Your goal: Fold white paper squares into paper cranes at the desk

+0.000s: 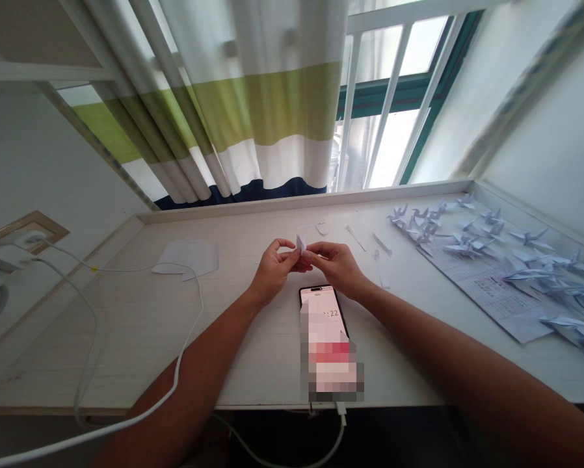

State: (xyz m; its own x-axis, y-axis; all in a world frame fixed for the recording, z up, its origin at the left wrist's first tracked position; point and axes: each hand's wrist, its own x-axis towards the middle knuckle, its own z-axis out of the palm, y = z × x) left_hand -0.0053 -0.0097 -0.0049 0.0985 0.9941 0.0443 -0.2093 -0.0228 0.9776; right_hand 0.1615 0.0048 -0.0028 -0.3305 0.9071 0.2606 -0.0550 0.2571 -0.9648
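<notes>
Between my fingertips, above the middle of the white desk, is a small piece of folded white paper (300, 243). My left hand (276, 268) pinches it from the left, thumb and fingers closed. From the other side my right hand (335, 264) grips it with thumb and forefinger. The paper's lower part is hidden behind the fingers. Just below my hands lies a phone (324, 325), its screen lit and partly pixelated. Over at the right, many folded paper cranes (470, 244) are spread out.
Stacked white paper sheets (189, 257) lie on the left. Paper scraps (382, 244) are strewn behind and right of my hands. A printed sheet (487, 292) lies under some cranes. A white cable (194, 325) crosses the left side, and another plugs into the phone. A raised ledge (272, 207) edges the back.
</notes>
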